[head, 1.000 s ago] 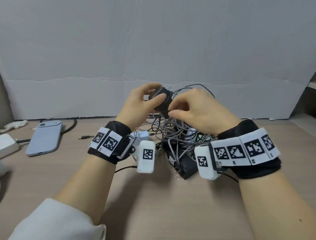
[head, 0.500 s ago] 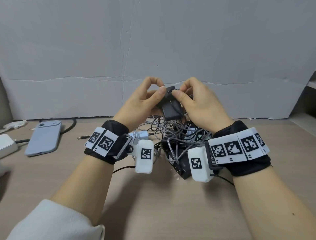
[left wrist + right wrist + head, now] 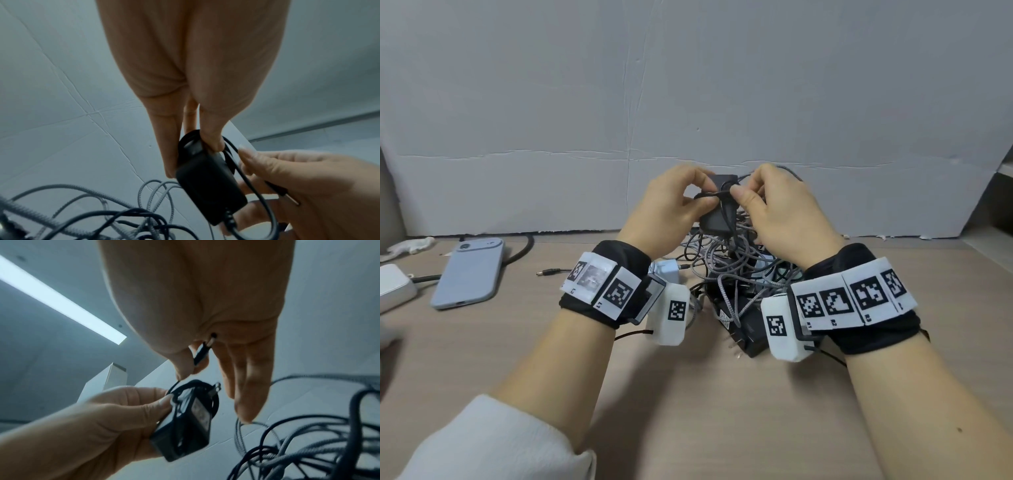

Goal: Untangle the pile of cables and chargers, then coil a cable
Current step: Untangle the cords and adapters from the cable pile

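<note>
A small black charger [image 3: 717,205] [image 3: 207,183] [image 3: 185,423] with a thin black cable wound round it is held above the pile. My left hand [image 3: 674,205] [image 3: 193,142] grips the charger between thumb and fingers. My right hand [image 3: 763,202] [image 3: 193,368] pinches the thin black cable [image 3: 726,195] [image 3: 246,178] just behind its barrel plug [image 3: 202,352] [image 3: 287,197], close to the charger's top. Beneath both hands lies the tangled pile of grey braided and black cables [image 3: 736,270] [image 3: 308,443] on the wooden table [image 3: 688,394].
A larger black adapter with prongs [image 3: 743,329] and a white charger [image 3: 666,270] lie in the pile. A loose barrel plug [image 3: 548,273] lies left of it. A blue phone [image 3: 470,272] and a white box [image 3: 393,287] sit far left. A cardboard wall [image 3: 688,102] stands behind.
Both hands turned the black charger more upright and raised it slightly. My right hand shifted from the charger's body to pinching the thin cable at its top.
</note>
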The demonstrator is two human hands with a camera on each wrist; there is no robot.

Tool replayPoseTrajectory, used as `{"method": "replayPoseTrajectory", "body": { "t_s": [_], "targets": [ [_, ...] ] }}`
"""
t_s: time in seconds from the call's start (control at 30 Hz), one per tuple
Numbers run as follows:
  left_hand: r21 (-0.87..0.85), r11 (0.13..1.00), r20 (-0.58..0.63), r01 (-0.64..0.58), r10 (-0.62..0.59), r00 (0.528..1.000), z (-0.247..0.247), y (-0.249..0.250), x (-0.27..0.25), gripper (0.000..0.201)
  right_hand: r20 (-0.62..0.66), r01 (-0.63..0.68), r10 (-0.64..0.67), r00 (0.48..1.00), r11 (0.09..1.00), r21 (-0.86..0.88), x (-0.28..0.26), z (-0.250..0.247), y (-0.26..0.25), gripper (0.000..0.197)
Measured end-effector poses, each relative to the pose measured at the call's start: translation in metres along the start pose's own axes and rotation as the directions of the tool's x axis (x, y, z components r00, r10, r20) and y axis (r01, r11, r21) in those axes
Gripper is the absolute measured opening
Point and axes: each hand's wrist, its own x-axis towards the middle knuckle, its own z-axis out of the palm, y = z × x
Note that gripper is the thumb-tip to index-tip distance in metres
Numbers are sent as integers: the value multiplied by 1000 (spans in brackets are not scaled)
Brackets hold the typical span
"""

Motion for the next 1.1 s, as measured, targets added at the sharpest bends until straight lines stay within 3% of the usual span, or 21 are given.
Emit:
{"method": "replayPoseTrajectory", "body": {
  "t_s": [0.07,0.17,0.23,0.3,0.37,0.53,0.67,0.83,1.0,1.1],
  "targets": [
    [107,994,6,7,-8,1000,2,-3,1,24,23,8,-3,1000,976,-218,-1,0,2,21],
    [238,971,42,27,-38,998,5,-5,2,20,58,31,-14,998,953,-301,0,-3,1,6],
    [271,961,53,45,-61,997,6,-6,3,19,124,13,18,992,969,-247,-1,-4,-3,17],
    [281,959,59,43,-62,996,6,-6,3,19,196,-38,67,978,989,-146,-5,-3,-9,15],
    [277,960,74,33,-56,996,6,-5,2,18,207,-64,93,974,988,-142,-9,0,-14,23],
    [270,963,101,-10,-18,995,9,0,1,14,52,-108,118,992,980,-168,-10,8,-12,26],
    [236,971,132,-33,1,991,6,2,0,23,-28,-127,124,992,981,-146,-10,14,-13,23],
    [233,972,123,-29,0,992,5,6,0,20,-40,-114,110,993,985,-131,-10,13,-12,23],
    [266,964,67,-7,-11,998,2,3,2,22,62,-59,60,996,998,-17,-5,4,-8,9],
    [291,957,57,-4,-13,998,-1,0,2,20,96,30,-30,995,1000,-2,0,-5,-3,12]
  ]
}}
